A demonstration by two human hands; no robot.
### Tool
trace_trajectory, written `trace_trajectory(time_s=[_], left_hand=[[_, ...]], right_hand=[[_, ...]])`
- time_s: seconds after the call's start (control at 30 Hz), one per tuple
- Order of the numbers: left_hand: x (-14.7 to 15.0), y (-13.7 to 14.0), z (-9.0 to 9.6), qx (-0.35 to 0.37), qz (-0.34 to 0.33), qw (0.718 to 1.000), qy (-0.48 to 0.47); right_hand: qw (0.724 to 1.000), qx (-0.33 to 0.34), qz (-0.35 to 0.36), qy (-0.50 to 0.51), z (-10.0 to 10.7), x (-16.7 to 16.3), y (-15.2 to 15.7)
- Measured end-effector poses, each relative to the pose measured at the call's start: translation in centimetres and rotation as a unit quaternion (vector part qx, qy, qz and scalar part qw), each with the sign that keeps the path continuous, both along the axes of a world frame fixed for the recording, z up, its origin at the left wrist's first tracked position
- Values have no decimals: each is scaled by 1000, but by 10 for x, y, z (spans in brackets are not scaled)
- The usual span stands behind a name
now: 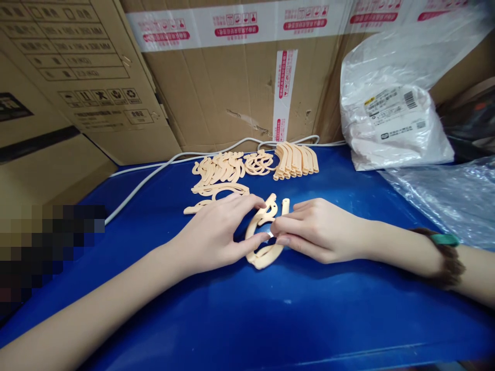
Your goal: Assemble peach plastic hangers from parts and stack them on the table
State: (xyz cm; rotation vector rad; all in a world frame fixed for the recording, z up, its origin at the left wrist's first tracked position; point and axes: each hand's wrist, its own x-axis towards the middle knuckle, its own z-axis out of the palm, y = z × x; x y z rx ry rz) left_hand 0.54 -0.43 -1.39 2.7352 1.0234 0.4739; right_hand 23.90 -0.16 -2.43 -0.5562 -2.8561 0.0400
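A beige plastic folding hanger [263, 260], its curved arms bent into a loop, lies low over the blue table between my two hands. My left hand [216, 234] is on its left side, index finger against the upper end and thumb reaching across the middle. From the right, my right hand [320, 232] pinches at the hanger with thumb and fingers closed; the exact grip is partly hidden. A tiny pale, shiny spot shows between the fingertips, too small to name. Behind my left hand lie several loose beige hanger parts [220, 189], partly covered by it.
Along the back of the blue table [290, 314] sit curved beige pieces [220, 167], thin hook-like rings [259, 162] and a row of beige arms [296, 159]. A white cable [145, 180] runs behind them. Cardboard boxes [232, 87] stand behind; a white plastic bag [398, 123] is at right.
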Motion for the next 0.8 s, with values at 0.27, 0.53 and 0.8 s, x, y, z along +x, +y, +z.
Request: trace_trajectory(time_s=[0.27, 0.53, 0.8], left_hand=[[-3, 4, 0, 30, -38, 999, 6], [-5, 8, -2, 90, -36, 995, 36], [-2, 6, -2, 85, -31, 996, 22]], right_hand=[[994, 36, -85, 63, -2, -1, 1], [986, 30, -146, 71, -4, -2, 6], [997, 38, -8, 61, -2, -1, 0]])
